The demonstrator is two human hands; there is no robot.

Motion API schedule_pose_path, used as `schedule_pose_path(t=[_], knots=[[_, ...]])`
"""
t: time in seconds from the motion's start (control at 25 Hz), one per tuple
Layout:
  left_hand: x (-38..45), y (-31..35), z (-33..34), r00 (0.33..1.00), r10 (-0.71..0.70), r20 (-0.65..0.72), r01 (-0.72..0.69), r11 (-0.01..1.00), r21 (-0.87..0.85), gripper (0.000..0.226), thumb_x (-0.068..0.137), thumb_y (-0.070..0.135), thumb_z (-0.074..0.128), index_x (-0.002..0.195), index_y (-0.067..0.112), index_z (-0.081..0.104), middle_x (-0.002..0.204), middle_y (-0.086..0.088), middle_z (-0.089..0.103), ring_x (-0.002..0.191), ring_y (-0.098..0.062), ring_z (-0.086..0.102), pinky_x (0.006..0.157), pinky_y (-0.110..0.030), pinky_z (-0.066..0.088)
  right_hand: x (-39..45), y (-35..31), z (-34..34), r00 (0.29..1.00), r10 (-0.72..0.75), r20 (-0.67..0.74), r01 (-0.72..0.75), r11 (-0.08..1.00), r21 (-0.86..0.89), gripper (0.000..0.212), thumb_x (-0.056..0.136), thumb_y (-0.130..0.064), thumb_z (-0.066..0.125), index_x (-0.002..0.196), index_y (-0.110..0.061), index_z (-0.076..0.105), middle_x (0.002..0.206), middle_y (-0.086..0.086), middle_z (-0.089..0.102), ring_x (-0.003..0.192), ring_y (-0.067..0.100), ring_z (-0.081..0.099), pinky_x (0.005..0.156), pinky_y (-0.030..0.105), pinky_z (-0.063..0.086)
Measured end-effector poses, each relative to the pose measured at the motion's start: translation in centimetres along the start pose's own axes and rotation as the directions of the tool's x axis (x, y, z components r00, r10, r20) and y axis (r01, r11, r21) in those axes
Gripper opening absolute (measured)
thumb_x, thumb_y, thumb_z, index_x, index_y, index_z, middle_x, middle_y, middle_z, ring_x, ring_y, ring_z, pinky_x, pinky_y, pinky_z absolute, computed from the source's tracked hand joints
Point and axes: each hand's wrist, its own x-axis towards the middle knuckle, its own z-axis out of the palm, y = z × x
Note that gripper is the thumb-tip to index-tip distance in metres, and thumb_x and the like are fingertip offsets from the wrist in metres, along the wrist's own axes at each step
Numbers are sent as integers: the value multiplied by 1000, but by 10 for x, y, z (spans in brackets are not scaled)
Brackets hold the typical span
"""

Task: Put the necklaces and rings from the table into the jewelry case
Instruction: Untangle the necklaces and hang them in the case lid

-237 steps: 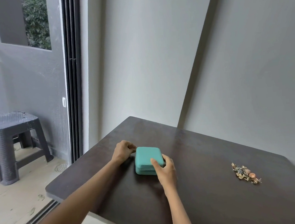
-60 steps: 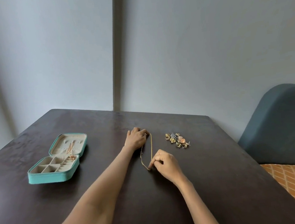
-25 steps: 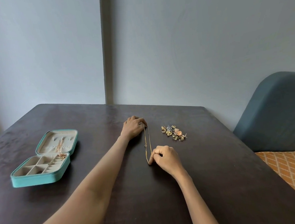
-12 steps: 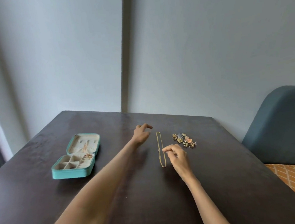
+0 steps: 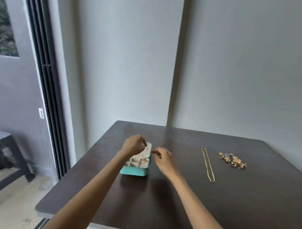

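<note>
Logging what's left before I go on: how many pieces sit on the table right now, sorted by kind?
Jewelry case: 1, open
Gold necklace on the bare table: 1
Cluster of rings: 1 (too small to count the single rings)
Total: 3

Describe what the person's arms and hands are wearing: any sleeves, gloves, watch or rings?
Both forearms are bare as far as the frame shows: no sleeves, no gloves, no watch or bracelet. On the left hand and the right hand, motion blur makes it impossible to tell whether any fingers carry rings.
</note>
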Motion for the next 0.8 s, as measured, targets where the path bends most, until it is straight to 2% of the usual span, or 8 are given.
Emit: schedule_pose_path(t=[0.08,0.16,0.24,0.32,0.44,0.52,0.64,0.8], knots=[[-15,-22,-4,1000,-12,4,12,1000,15,28,84,11,52,100,15,74,108,-6,71,99,-26,64,82,-34,49,1,-5,13,997,27,76,-23,998,-56,23,88,-23,53,108,-21,63,113,0,60,103,21,59,86,34,48],[-28,-34,-2,999,-7,43,8,1000,-20,26,85,11,54,103,12,73,109,-7,70,100,-25,63,84,-34,49,0,-4,20,992,42,115,-36,998,-51,23,87,-21,55,109,-20,62,110,1,58,101,19,59,85,32,47],[-38,-41,2,994,22,106,-16,998,-59,25,87,13,57,108,13,70,112,-5,68,103,-20,62,84,-25,45,-3,-1,23,990,24,138,-21,1000,-20,25,86,-16,55,109,-19,62,102,0,54,96,16,58,85,29,47],[-41,-44,7,987,61,145,-49,995,-86,24,87,16,61,109,14,70,112,-4,69,101,-17,62,78,-17,41,-6,0,23,990,6,142,-6,1000,-5,27,85,-14,56,110,-19,64,97,-3,50,91,15,57,85,30,47],[-43,-44,13,992,68,106,-54,991,-124,22,85,16,63,104,16,73,107,-4,71,91,-12,61,74,-14,37,-11,0,22,991,10,132,-10,1000,-4,25,84,-17,58,108,-19,64,97,-4,51,92,17,58,86,34,49],[-45,-43,15,994,69,84,-58,990,-129,20,83,15,65,101,14,74,105,-4,72,92,-13,62,73,-14,37,-12,1,22,993,25,118,-23,1000,-18,24,83,-19,60,107,-19,63,97,-6,51,94,16,59,85,34,50],[-44,-43,19,995,62,73,-54,993,-105,19,82,16,67,98,11,75,103,-7,72,96,-19,64,73,-17,39,-12,3,24,994,57,96,-56,998,-17,24,83,-22,63,106,-19,63,96,-5,53,89,12,57,85,32,49],[-41,-44,23,998,22,66,-14,994,-109,16,78,17,71,92,10,75,98,-7,73,95,-21,65,80,-30,48,-13,6,23,993,77,92,-76,997,-12,24,82,-25,64,106,-22,66,97,-3,58,90,11,58,85,31,48]])
